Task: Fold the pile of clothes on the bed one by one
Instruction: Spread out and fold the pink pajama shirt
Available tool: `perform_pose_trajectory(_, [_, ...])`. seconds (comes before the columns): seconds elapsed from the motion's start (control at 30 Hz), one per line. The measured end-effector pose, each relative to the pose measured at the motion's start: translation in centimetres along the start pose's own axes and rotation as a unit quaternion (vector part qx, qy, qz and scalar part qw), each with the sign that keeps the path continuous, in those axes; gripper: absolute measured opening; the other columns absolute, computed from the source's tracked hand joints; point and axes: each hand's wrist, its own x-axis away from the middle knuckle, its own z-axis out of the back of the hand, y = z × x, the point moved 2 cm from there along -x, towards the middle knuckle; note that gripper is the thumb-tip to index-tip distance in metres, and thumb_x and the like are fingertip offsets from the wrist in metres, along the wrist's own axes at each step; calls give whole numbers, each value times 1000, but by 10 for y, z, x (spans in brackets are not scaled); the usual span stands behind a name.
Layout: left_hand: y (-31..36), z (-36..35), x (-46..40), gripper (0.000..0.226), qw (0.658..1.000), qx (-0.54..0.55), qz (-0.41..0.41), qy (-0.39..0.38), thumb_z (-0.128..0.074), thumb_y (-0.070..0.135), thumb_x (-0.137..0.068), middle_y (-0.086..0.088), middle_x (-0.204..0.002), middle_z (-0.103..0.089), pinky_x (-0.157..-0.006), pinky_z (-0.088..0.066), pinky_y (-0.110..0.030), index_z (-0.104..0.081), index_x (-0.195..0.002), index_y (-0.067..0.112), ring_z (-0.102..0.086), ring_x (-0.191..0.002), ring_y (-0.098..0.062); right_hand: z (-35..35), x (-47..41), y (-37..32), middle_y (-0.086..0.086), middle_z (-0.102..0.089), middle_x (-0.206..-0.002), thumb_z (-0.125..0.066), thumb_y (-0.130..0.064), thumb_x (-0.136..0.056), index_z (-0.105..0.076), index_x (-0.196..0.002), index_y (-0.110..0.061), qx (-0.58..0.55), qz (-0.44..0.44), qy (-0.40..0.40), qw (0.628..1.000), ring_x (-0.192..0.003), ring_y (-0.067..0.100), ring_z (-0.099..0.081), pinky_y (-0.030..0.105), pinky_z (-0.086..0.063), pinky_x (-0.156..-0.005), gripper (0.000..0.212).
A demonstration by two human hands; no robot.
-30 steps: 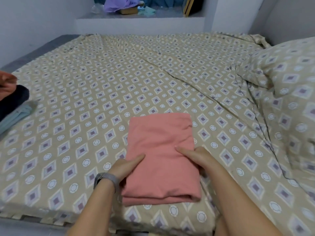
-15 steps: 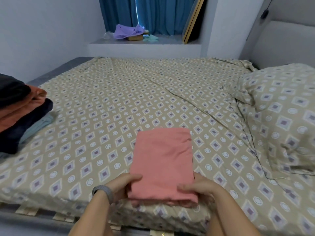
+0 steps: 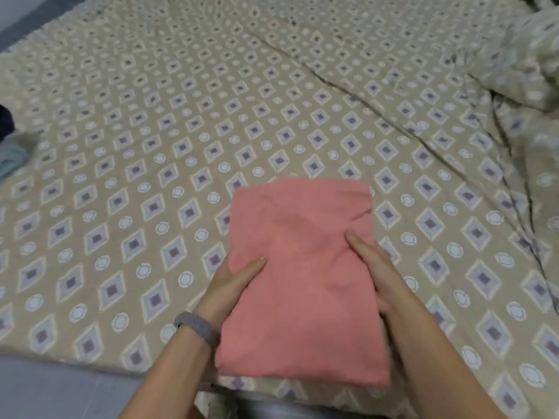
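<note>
Both forearms come in from the near edge, angled inward toward the folded pink garment point(image 3: 302, 276) at the near edge of the bed point(image 3: 181, 131).

L hand point(image 3: 233, 285): on the garment's left edge, thumb laid flat on top pointing up-right, other fingers hidden under/behind the cloth, so it grips the fold from the side. Grey woven watch band point(image 3: 196, 326) on that wrist.

R hand point(image 3: 375, 270): on the right edge, thumb stretched along the top surface pointing away from the person, remaining fingers tucked below the cloth & out of sight; clamped on the edge likewise.

Garment: neat rectangle, long axis running away from the person, near end overhanging the mattress edge a bit, far right corner slightly creased. No readable label or writing on it.

Farther out: beige sheet w/ diamond & circle print, long wrinkles running diagonally at right. Matching pillow point(image 3: 532, 55) at far right, blurred. At far left edge, dark & pale blue-grey clothes point(image 3: 9, 152), only partly in frame.
</note>
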Motion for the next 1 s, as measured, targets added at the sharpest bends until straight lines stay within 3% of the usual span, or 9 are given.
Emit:
perform_pose_trajectory(0.07, [3,1,0,42,1000,11,9,19,-75,20,-82,-1,-112,-72,-74,-56,-23,-61,-122,21,-69,-102,-17,-5,1,-4,4,-69,-121,-88,-39,-64,-55,-134,-25,17,-1,32,999,-109,25,-67,46,-52,-95,79])
perform_pose_trajectory(0.27, [43,2,48,36,993,74,61,64,-65,10,-88,-5,-111,-72,-75,-58,-29,-59,-123,15,-69,-101,-23,-51,44,-44,-7,-76,-97,-71,-26,-82,-62,-113,-30,78,-20,53,995,-87,12,-73,26,-58,-63,33])
perform_pose_trajectory(0.37, [82,23,93,35,988,105,72,89,-65,13,-87,-5,-110,-72,-80,-58,-33,-61,-122,17,-69,-101,-24,-101,70,-67,-3,-75,-103,-70,-25,-83,-62,-118,-26,110,-54,36,992,-92,14,-72,28,-60,-69,36])
perform_pose_trajectory(0.57, [163,126,167,49,974,141,52,171,-79,16,-76,-8,-111,-72,-86,-55,-41,-62,-122,17,-68,-103,-28,-247,99,-73,5,-73,-112,-71,-31,-75,-62,-123,-21,129,-113,-46,984,-100,23,-70,37,-60,-77,50])
perform_pose_trajectory(0.73, [227,231,216,55,971,126,46,200,-76,20,-71,-9,-113,-71,-95,-52,-48,-61,-124,16,-67,-105,-29,-371,123,-53,-2,-76,-82,-65,-19,-87,-61,-104,-21,113,-143,-57,982,-71,13,-73,28,-58,-52,18])
perform_pose_trajectory(0.8, [255,266,233,50,971,105,32,212,-79,16,-76,-6,-108,-73,-90,-55,-43,-61,-122,17,-69,-101,-26,-414,134,-45,2,-76,-94,-79,-28,-74,-63,-112,-21,101,-142,-84,981,-81,19,-74,33,-60,-59,42])
perform_pose_trajectory(0.87, [288,294,249,42,973,84,12,217,-76,11,-81,-1,-103,-74,-78,-58,-32,-62,-119,20,-71,-95,-20,-454,145,-43,4,-74,-108,-91,-40,-55,-63,-121,-23,107,-135,-102,980,-97,25,-71,42,-58,-80,74])
perform_pose_trajectory(0.9, [304,307,256,40,974,77,5,215,-76,10,-82,0,-102,-75,-74,-58,-28,-62,-118,20,-71,-94,-19,-471,148,-43,5,-72,-114,-92,-43,-52,-62,-124,-24,98,-132,-113,980,-103,26,-69,46,-54,-89,80])
perform_pose_trajectory(1.0, [351,340,271,36,973,75,-10,220,-74,9,-83,1,-99,-75,-70,-57,-26,-63,-115,19,-72,-90,-17,-527,156,-54,6,-70,-117,-76,-33,-73,-59,-128,-23,70,-128,-135,980,-104,24,-69,43,-52,-90,59])
